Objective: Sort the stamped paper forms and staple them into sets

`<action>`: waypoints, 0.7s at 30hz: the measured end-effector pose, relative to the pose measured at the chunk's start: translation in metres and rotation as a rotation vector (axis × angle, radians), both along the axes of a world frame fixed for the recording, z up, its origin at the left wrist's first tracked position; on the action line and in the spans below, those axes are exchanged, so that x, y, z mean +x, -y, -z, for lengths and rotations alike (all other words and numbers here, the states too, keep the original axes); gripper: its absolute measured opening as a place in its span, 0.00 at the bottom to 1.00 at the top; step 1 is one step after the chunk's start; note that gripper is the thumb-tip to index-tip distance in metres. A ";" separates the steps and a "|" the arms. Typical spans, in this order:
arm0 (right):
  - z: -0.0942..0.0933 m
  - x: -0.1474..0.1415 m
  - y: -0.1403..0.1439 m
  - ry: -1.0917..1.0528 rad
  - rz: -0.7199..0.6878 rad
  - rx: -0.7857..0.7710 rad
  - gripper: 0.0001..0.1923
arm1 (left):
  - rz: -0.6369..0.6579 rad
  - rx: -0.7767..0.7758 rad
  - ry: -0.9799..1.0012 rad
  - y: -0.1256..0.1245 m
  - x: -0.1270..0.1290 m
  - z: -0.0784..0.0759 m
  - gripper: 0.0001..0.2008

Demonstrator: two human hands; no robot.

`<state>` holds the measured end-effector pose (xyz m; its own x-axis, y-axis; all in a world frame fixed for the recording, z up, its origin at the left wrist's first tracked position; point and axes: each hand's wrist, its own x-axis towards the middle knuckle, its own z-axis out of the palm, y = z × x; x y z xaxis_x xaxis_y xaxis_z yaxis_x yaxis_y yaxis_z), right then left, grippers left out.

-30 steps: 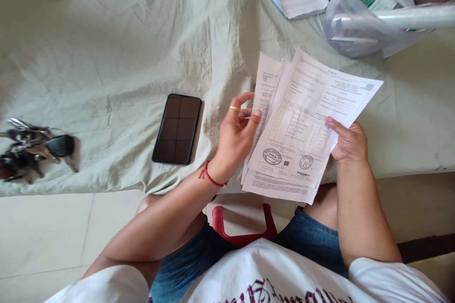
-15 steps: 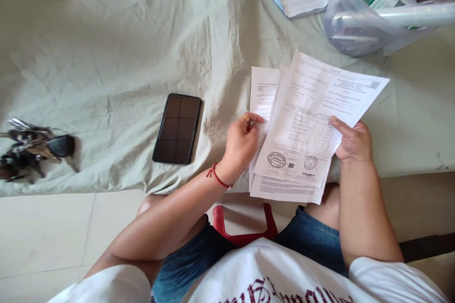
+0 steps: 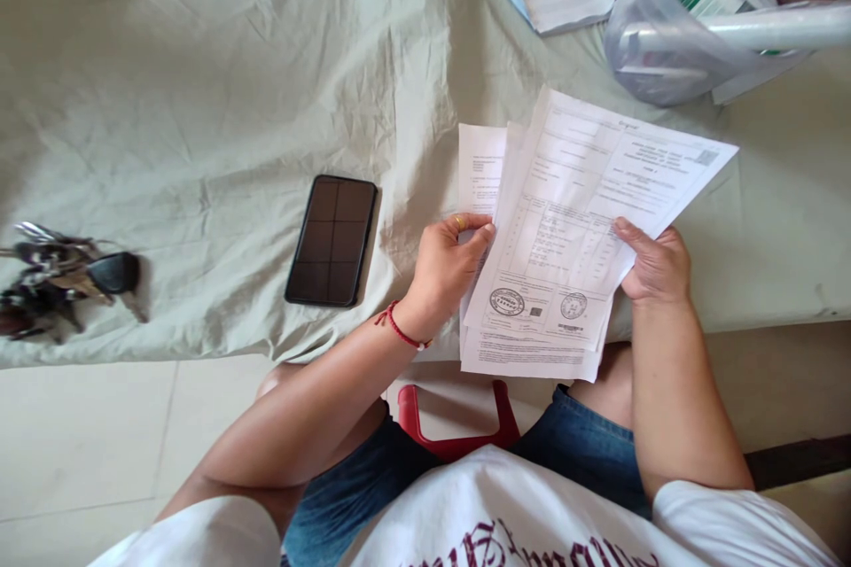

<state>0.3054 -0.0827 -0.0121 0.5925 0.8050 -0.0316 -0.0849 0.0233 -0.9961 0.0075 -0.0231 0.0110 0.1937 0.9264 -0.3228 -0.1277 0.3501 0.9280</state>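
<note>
- Your left hand pinches the left edge of the papers.
- Your right hand grips their right side.
- The papers hang above the table's near edge, right of the phone.

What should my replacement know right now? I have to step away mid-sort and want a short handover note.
Left hand: pinching the left edge of the fanned white printed paper sheets.
Right hand: gripping the right edge of the same sheets, thumb on the stamped top page.
Sheets are held above the edge of the pale green cloth-covered table.
Done: sheets fanned apart.
Left: none laid down yet.
</note>
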 end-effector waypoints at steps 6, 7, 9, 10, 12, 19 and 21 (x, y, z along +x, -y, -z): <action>-0.003 0.000 0.001 0.004 -0.001 -0.051 0.26 | -0.050 -0.028 -0.009 -0.002 -0.001 -0.004 0.05; -0.003 0.000 0.000 0.002 0.006 -0.067 0.26 | -0.055 -0.034 0.004 -0.002 -0.002 -0.004 0.06; -0.003 0.000 -0.002 -0.004 0.034 -0.075 0.25 | -0.059 -0.040 0.037 -0.002 -0.002 -0.005 0.10; -0.003 -0.001 -0.003 -0.007 0.052 -0.064 0.25 | -0.056 -0.040 0.054 -0.002 -0.002 -0.004 0.12; -0.004 -0.001 -0.005 -0.015 0.085 -0.029 0.24 | -0.048 -0.026 0.080 -0.003 -0.002 -0.003 0.15; -0.007 0.007 -0.011 -0.030 0.259 0.057 0.23 | -0.062 -0.003 0.092 -0.008 -0.001 0.006 0.18; -0.007 0.010 -0.012 -0.029 0.293 0.074 0.24 | -0.082 0.004 0.058 -0.009 -0.001 0.005 0.17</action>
<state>0.3149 -0.0710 -0.0054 0.7997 0.6004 -0.0001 -0.0926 0.1231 -0.9881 0.0066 -0.0143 0.0056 0.1359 0.9412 -0.3092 -0.2094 0.3323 0.9196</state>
